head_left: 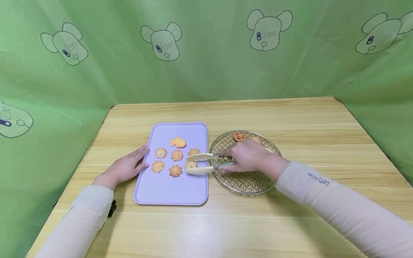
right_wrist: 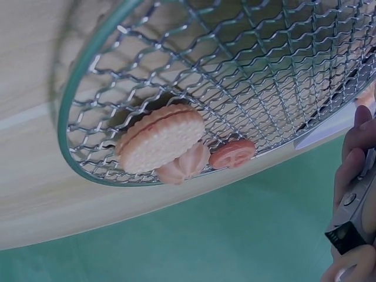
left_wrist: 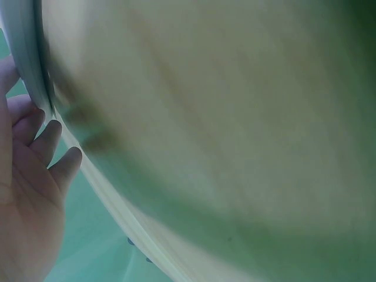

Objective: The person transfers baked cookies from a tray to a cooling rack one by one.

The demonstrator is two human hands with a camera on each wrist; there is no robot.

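My right hand (head_left: 248, 156) grips a pair of tongs (head_left: 200, 157), its fingers around the handles above the rack. The pale tong tips stand apart on either side of a round cookie (head_left: 191, 165) at the right side of the purple tray (head_left: 171, 191). On the tray's left rim rest the fingers and thumb of my left hand (head_left: 124, 168). Around the tongs lie a swirl cookie (head_left: 176, 155), a fish-shaped cookie (head_left: 178, 143), a flower-shaped cookie (head_left: 175, 171) and several others. In the right wrist view, the right hand (right_wrist: 355, 158) shows at the right edge.
A round wire rack (head_left: 248, 182) stands just right of the tray, partly under my right hand. It bears a pretzel cookie (head_left: 239, 136), a shell-like cookie (right_wrist: 185, 164) and a sandwich cookie (right_wrist: 161, 138). Green curtains (head_left: 213, 79) surround the wooden table (head_left: 219, 233).
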